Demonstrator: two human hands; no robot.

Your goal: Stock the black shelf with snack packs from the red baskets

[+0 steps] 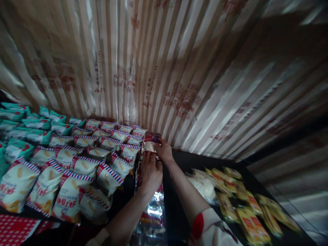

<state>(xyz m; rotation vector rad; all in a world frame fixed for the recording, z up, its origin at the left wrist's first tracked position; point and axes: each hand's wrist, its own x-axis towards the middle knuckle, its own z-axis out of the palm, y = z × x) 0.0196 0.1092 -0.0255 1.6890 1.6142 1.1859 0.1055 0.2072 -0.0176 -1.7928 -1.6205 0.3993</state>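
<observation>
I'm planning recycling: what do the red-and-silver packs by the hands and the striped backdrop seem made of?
The red-and-silver packs: probably glossy plastic or foil film, given bright, mirror-like glare. The striped backdrop: likely thin, satiny plastic sheeting, with creases and soft sheen; possibly coated fabric.

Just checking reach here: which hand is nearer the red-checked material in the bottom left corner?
Left. The left hand is to the right of the red-checked material and farther forward; the right hand is even farther right and forward, at the red packet.
</observation>
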